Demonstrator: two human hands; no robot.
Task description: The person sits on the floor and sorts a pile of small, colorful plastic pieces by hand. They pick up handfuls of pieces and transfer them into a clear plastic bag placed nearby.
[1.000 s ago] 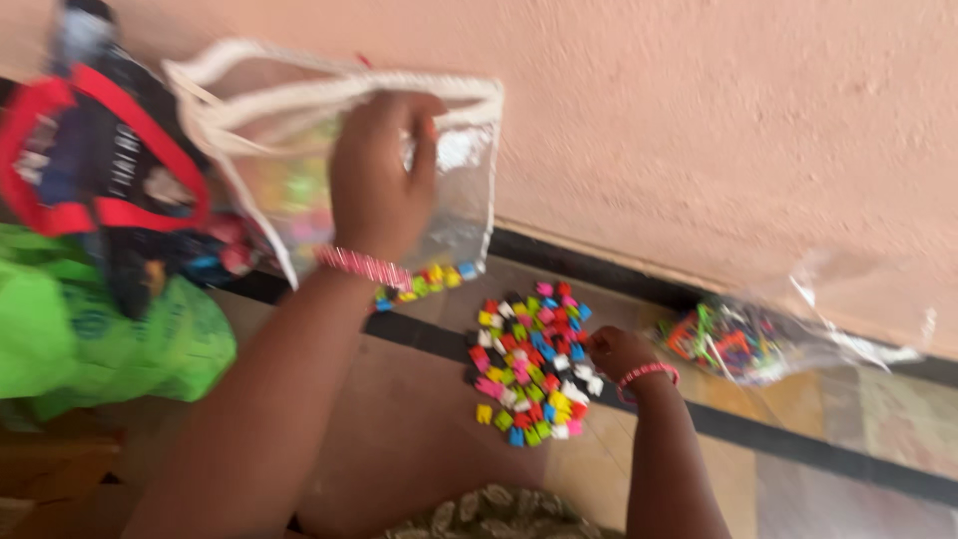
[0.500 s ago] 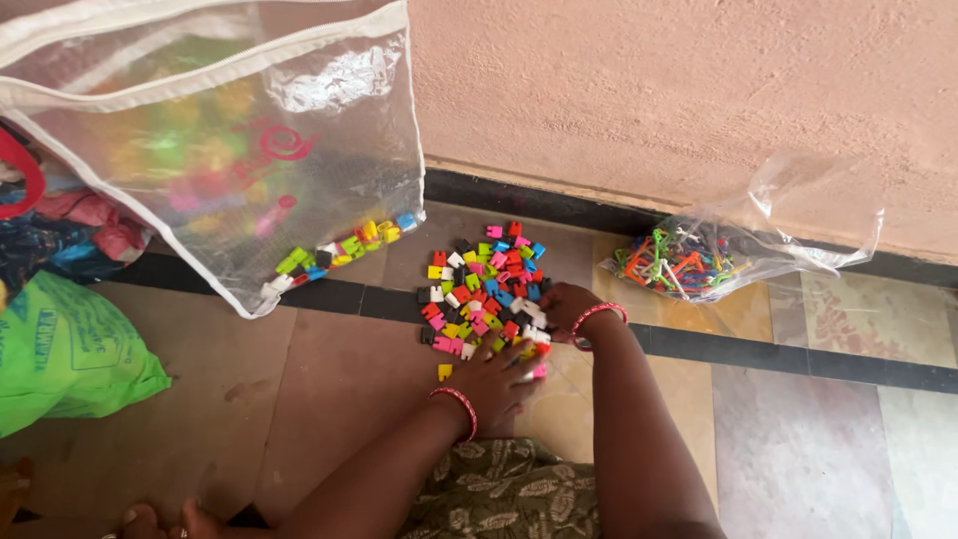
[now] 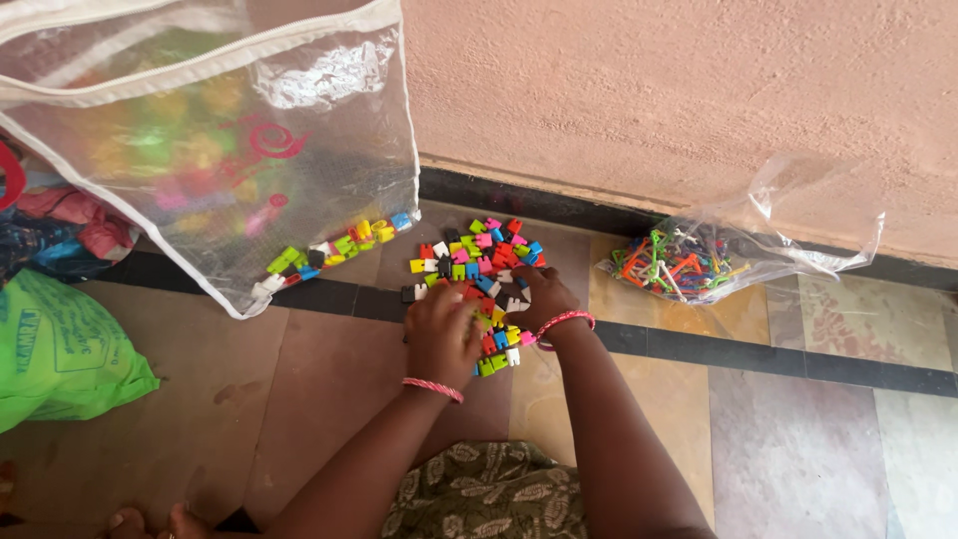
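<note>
A heap of small colourful plastic blocks (image 3: 477,260) lies on the tiled floor by the wall. My left hand (image 3: 441,334) rests palm down on the heap's near left side, fingers curled over several blocks. My right hand (image 3: 540,297) presses on the heap's right side, fingers bent among the pieces. Both wrists wear pink bead bracelets. Whether either hand grips a block is hidden under the fingers.
A large clear zip bag (image 3: 210,140) with white trim leans at the upper left, a few blocks in its bottom corner. A clear plastic bag of colourful sticks (image 3: 689,262) lies to the right. A green bag (image 3: 60,349) sits at the left. A pink wall rises behind.
My left hand has moved up and left onto the heap. My right hand shifted slightly left. The blocks have been pushed closer together and toward the wall.
</note>
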